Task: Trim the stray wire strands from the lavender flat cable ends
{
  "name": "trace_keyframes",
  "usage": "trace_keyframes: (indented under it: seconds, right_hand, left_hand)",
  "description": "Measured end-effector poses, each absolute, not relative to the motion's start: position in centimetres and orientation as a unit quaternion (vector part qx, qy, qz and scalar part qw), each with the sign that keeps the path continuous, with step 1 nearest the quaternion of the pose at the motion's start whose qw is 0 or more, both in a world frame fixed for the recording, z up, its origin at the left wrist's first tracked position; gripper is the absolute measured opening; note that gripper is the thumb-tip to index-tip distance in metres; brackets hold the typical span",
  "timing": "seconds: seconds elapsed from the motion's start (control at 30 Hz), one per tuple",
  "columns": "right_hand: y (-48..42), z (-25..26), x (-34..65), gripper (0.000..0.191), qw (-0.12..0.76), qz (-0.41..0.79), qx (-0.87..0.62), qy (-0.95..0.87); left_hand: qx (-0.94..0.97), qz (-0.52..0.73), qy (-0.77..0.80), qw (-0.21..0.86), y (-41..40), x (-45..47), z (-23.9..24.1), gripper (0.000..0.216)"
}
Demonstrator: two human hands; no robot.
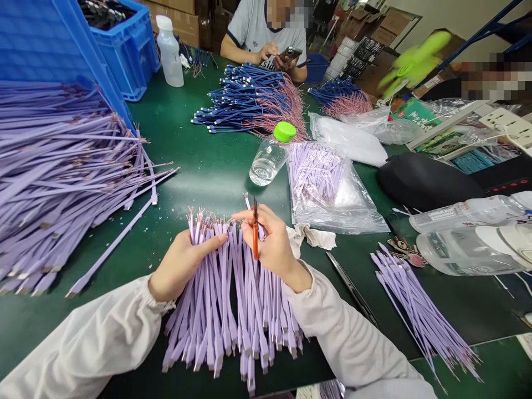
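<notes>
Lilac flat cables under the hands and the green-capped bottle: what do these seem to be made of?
The lilac flat cables look like matte, flexible rubber or silicone sheathing: they bend and splay softly, with reddish wire tips showing at their ends. The bottle looks like clear, glossy plastic, see-through with liquid inside; its green cap looks like opaque plastic.

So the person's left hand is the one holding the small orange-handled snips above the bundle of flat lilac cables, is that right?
No: the head view shows the right hand holding the small orange-handled snips above the bundle of flat lilac cables; the left hand grips the cables.
</notes>
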State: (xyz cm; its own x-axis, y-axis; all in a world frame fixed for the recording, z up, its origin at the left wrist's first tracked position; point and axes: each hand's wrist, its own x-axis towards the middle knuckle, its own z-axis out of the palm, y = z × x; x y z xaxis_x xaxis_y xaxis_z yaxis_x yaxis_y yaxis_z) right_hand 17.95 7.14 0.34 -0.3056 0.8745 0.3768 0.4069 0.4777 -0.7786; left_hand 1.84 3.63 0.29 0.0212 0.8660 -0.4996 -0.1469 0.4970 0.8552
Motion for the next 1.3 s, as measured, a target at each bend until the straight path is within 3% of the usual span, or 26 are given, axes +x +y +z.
trace_keyframes:
  seconds: [0.53, 0.9, 1.0, 1.17, 1.3]
  right_hand:
    - [6.7, 0.5, 17.9, 0.018, 0.389, 0.227, -0.412, -0.792]
    - [6.7, 0.8, 17.9, 0.016, 0.377, 0.268, -0.424, -0.778]
    - [6.4, 2.0, 18.0, 0.014, 0.374, 0.348, -0.45, -0.733]
    - [4.3, 3.5, 17.4, 0.03, 0.249, 0.732, -0.383, -0.505]
    - [3.1, 2.6, 16.7, 0.034, 0.212, 0.818, -0.372, -0.383]
  left_hand:
    - [0.372, 0.388, 0.604, 0.589, 3.6, 2.0, 0.2, 0.042]
    - [0.354, 0.41, 0.592, 0.596, 3.3, 2.0, -0.2, 0.046]
    - [0.327, 0.423, 0.583, 0.612, 3.3, 1.9, -0.3, 0.047]
    - [0.302, 0.433, 0.576, 0.625, 3.4, 1.7, 0.1, 0.045]
    - [0.298, 0.437, 0.574, 0.625, 3.4, 1.7, 0.4, 0.042]
